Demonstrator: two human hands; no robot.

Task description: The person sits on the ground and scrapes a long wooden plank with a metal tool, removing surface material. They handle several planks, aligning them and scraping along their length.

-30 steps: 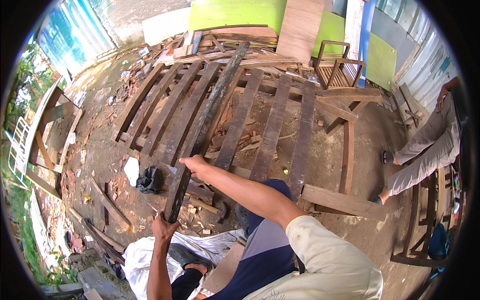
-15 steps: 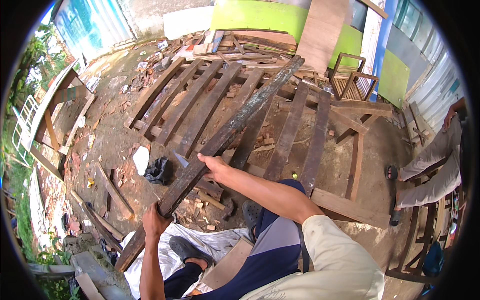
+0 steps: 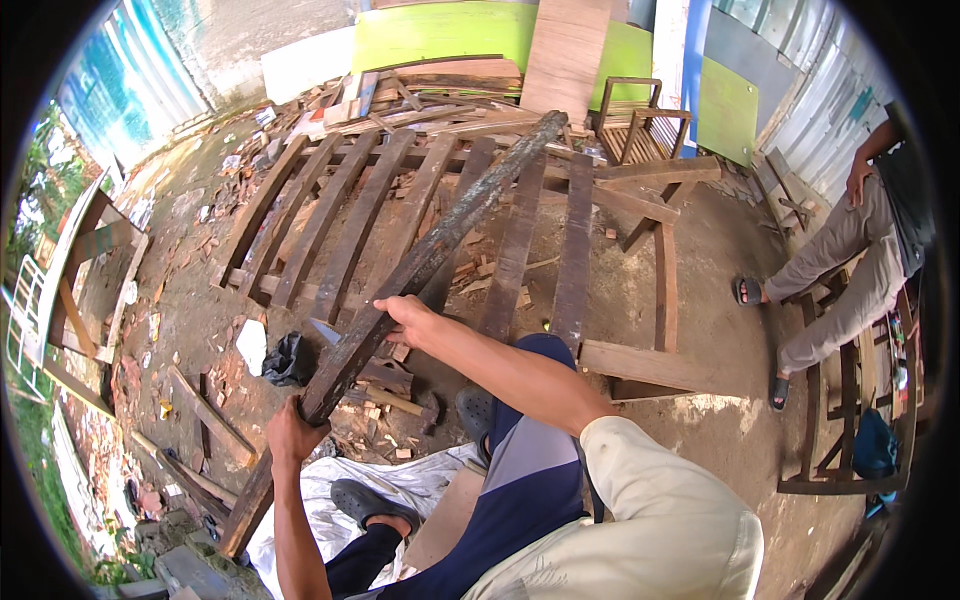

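The beam lies slantwise in front of the person, its long axis running from near left to far right; its near end sticks out left of the left forearm, at the left edge of the white sheet. One shoe stands on that sheet. The left hand has its fingers closed around the beam above the near end. Beyond it, the hammer lies on the ground right of the beam, and the black bag lies to the left. The right hand grips the beam farther along. From there the beam points across the slatted frame; whether they touch, I cannot tell. To the right stands another person. Farther off are the chair, right of the beam's far end, the wood pile and, behind that, a green panel.
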